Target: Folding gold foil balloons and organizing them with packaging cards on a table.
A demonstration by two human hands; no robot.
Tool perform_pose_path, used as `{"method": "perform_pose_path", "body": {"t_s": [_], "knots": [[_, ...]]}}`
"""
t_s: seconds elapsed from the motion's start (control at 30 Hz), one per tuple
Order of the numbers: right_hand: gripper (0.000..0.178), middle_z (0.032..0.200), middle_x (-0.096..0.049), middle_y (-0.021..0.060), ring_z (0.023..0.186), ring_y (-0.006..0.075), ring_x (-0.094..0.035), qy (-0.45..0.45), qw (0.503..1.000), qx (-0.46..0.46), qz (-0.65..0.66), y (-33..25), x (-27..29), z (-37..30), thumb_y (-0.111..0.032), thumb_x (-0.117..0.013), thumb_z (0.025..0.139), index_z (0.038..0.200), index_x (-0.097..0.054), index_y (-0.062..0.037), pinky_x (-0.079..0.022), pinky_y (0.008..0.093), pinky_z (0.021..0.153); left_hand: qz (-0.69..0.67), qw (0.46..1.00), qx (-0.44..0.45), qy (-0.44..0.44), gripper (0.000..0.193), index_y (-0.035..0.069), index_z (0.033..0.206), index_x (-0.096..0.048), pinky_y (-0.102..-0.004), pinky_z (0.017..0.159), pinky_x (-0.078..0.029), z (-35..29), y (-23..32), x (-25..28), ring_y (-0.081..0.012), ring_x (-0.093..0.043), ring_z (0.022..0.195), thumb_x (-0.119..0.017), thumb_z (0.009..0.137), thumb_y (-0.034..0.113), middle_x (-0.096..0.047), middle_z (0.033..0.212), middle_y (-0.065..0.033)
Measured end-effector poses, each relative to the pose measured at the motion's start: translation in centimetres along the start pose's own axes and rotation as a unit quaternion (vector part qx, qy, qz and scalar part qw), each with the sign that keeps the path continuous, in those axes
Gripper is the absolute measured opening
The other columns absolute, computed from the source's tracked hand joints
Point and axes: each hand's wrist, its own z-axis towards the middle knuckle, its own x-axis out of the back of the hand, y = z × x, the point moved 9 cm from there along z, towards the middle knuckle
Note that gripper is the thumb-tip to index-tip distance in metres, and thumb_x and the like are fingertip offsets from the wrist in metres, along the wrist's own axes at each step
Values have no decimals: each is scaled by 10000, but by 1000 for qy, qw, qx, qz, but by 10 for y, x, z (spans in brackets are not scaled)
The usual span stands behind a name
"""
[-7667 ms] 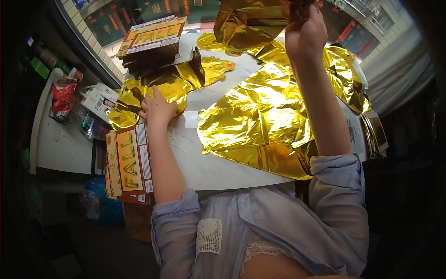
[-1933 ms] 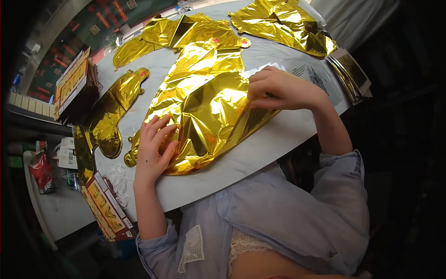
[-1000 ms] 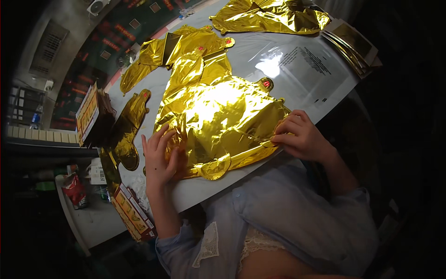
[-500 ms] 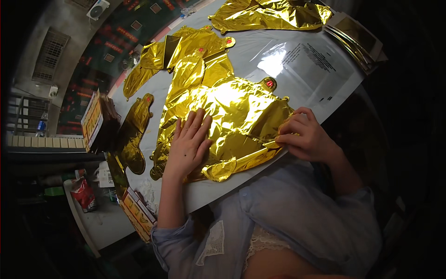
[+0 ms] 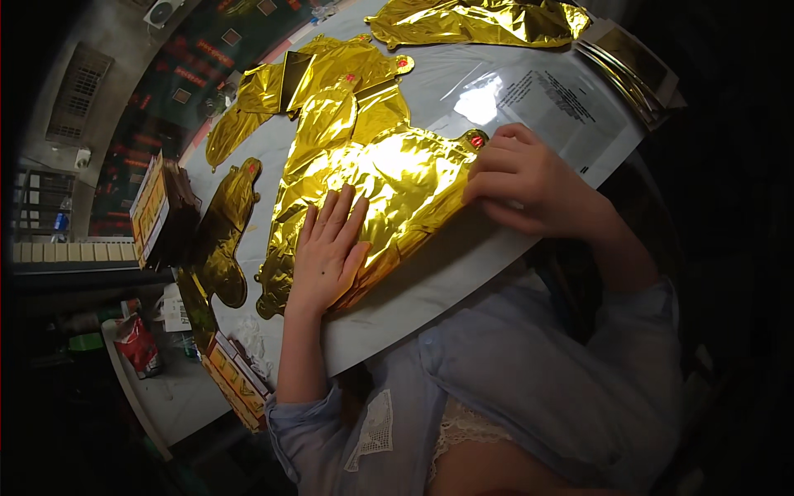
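A large flat gold foil balloon [image 5: 405, 178] is spread on the grey table [image 5: 451, 285] in front of me. My left hand [image 5: 327, 256] lies flat on its near-left part, fingers stretched out. At the balloon's right edge, my right hand [image 5: 525, 182] is closed in a pinch on the foil, just beside a round tab with a red mark [image 5: 476, 141]. The near edge is folded over and runs slanting between my two hands. The tips of my right fingers are partly hidden by the hand itself.
Another gold foil piece [image 5: 227, 240] lies to the left, beside a stack of printed cards [image 5: 157, 215]. More gold foil [image 5: 480, 23] lies at the far side, near a stack of flat packets [image 5: 628, 70]. Clear plastic with print [image 5: 550, 103] lies at the right. A red packet [image 5: 136, 347] stands on a lower surface.
My right hand has moved up and away from me, carrying the balloon's near-right edge over so it lies folded inward. My left hand stays flat on the foil.
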Motion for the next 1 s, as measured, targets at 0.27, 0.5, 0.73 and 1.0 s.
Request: {"method": "perform_pose_path", "body": {"t_s": [0.27,0.5,0.73,1.0], "knots": [[152,906,-694,88,928,270,-669,-317,937,-95,-113,74,-88,113,-205,-634,909,902,-733,-90,-420,447,988,-179,980,67,63,650,171,1645,-420,-441,1306,-261,-5,-15,10,-256,-392,1562,-541,1009,231,-461,1671,-77],[112,962,-682,60,1046,249,-657,-162,966,-23,-201,80,-112,107,-212,-673,915,927,-727,-114,-381,532,1090,-234,960,150,32,681,271,1652,-428,-458,1306,-262,-4,-18,10,-368,-360,1564,-522,978,230,-455,1680,-73],[85,1081,-640,61,1111,226,-627,-45,968,25,-244,60,-109,97,-163,-685,888,954,-696,-112,-282,609,1209,-238,961,141,26,680,306,1650,-430,-462,1301,-265,-3,-31,-2,-389,-359,1557,-552,982,352,-460,1677,-67],[153,987,-626,79,950,256,-617,36,994,-13,-103,30,-86,64,-143,-689,903,1039,-645,-91,-494,429,877,-137,990,40,16,762,86,1601,-460,-483,1311,-232,3,-4,15,-310,-323,1592,-626,953,451,-362,1726,-86]]}}
